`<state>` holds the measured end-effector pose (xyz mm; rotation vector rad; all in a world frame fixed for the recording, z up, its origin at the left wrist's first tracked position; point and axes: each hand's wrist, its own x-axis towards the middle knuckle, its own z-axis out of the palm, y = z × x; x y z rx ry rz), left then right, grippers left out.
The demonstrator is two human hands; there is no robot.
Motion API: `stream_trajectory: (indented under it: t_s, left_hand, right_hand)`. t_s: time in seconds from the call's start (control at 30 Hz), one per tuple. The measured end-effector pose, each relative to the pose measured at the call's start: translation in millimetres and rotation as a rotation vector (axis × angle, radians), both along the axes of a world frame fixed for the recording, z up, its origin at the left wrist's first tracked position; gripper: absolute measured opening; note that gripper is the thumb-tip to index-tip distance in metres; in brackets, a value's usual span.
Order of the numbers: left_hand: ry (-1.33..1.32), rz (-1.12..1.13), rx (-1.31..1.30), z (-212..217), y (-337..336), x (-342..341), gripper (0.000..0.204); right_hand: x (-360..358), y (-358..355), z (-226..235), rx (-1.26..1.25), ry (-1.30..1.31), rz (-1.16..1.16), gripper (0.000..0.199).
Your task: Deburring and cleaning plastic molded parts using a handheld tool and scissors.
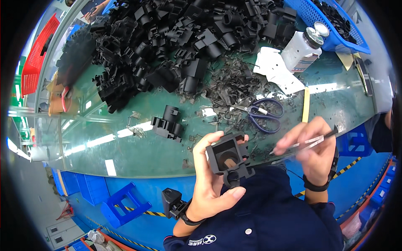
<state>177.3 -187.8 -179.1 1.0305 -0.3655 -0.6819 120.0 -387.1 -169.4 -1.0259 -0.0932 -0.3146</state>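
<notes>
In my left hand [211, 184] is a black plastic housing [226, 155], a boxy frame with a square opening and a round clip-like part at its lower end. My fingers and thumb wrap round its sides. My right hand [310, 146], a little blurred, grips slim pointed tweezers [312, 143] with a dark end. Their tip points left at the housing and stays apart from it. Scissors [264, 112] with dark blue handles lie on the green table [138, 157] beyond my hands. One loose black housing [168, 124] rests to the left.
A large heap of black housings [167, 46] fills the far side. Dark plastic scraps [230, 83] lie before it. At the far right are a white bottle [300, 52], white paper [274, 69], a yellow stick [306, 104] and a blue basket [335, 25]. A blue stool [125, 207] stands below left.
</notes>
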Motion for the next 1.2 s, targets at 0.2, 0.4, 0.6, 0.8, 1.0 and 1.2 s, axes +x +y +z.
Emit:
stream_trajectory:
  t_s: [0.2,0.4,0.6,0.8,1.0,1.2]
  left_hand:
    - [0.027,-0.042,-0.006,3,-6,-3,0.089]
    - [0.07,-0.073,-0.003,3,-2,-4,0.089]
    - [0.171,0.023,0.037,3,-8,-5,0.096]
    - [0.184,0.188,0.133,9,-14,-11,0.107]
    - [0.237,0.117,0.097,3,-17,-7,0.107]
    - [0.253,0.14,0.091,8,-16,-7,0.106]
  right_hand:
    - [0,25,2,-0.298,-0.302,0.049,0.038]
    - [-1,32,2,-0.387,-0.279,-0.024,0.037]
    - [-3,28,2,-0.313,-0.176,-0.146,0.024]
    - [13,2,-9,-0.172,0.002,-0.335,0.015]
    - [14,-6,-17,-0.333,0.16,-0.426,0.019]
    - [10,0,-15,-0.308,0.066,-0.342,0.02]
